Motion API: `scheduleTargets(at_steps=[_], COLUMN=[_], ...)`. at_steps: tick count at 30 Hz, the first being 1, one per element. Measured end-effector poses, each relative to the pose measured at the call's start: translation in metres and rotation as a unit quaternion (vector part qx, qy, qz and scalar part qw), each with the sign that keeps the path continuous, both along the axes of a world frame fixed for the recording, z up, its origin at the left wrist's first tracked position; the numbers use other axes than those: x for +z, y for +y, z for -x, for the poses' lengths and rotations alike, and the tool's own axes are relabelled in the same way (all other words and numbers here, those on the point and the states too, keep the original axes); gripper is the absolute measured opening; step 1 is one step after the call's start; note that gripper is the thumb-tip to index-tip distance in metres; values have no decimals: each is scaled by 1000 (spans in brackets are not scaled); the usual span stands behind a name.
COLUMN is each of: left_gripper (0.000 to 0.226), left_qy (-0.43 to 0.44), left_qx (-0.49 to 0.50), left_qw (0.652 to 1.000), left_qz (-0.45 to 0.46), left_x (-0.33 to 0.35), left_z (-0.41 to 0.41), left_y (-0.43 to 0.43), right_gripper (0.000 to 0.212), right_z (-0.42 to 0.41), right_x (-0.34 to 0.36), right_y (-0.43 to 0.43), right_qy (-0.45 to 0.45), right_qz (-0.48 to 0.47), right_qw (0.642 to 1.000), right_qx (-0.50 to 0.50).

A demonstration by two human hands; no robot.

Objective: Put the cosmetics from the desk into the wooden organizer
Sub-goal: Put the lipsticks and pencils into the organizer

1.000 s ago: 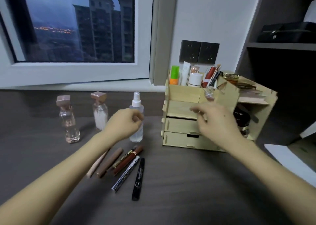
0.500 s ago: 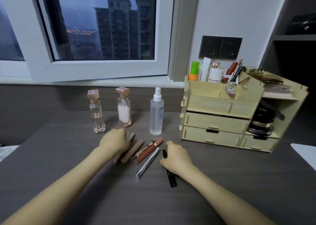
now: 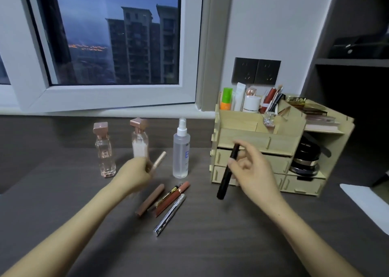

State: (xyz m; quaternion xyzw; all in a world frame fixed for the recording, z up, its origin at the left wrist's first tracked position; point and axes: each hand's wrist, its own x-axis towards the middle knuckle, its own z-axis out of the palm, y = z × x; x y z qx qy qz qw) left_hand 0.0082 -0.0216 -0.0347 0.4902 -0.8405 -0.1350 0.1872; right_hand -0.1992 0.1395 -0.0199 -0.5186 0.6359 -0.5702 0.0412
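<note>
My right hand (image 3: 253, 171) holds a black pen-shaped cosmetic (image 3: 227, 172) raised above the desk, just in front of the wooden organizer (image 3: 282, 142). My left hand (image 3: 134, 174) grips a beige slim tube (image 3: 159, 161), also lifted. On the desk between the hands lie a brown tube (image 3: 149, 200), a gold-and-black pen (image 3: 168, 193), a reddish lip gloss (image 3: 173, 198) and a silver pen (image 3: 170, 216). Behind them stand two perfume bottles, one clear (image 3: 103, 150) and one white-filled (image 3: 139, 138), and a spray bottle (image 3: 180, 149).
The organizer's top compartments hold tubes, jars and brushes; its right shelf holds black compacts (image 3: 305, 161). A window sill runs behind the desk. A dark shelf unit (image 3: 353, 62) stands at right. A white object (image 3: 366, 205) lies at the desk's right edge.
Both hands dropped to the row of pens, then rose: the right hand picked up the black pen, the left hand picked up the beige tube.
</note>
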Motion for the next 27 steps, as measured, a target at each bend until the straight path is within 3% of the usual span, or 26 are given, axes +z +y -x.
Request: scheduleTargets(at_steps=[4,6,9,12,20,24,27], left_gripper=[9,10,9,11,12,15,15], left_qy=[201,267,332,356,384,404,403], left_qx=[-86,-108,-151,-182,-241,-243,-245], left_qw=[975,956,929,914,890,882,881], left_qz=[36,55,65,70,47,-4,-22], left_x=[46,63,78,88,107,113,115], left_z=[21,39,69,97,150,168,177], left_y=[21,26,30,28,12,2,-4], right_gripper=[36,30,26,25,19,22,25], right_z=[35,56,95,131,182,192,189], right_x=[54,76,101,125,133,124,126], right_y=[7,3,-13,-41,-107,-122,-120], right_qy=[-3,43,190,291,289,299,349], right_qz=[243,278,201,90,-177,-314,-289], right_qw=[964,945,922,903,902,869,838], right_qx=[-108,-167,-272,-304,-268,-237,-302])
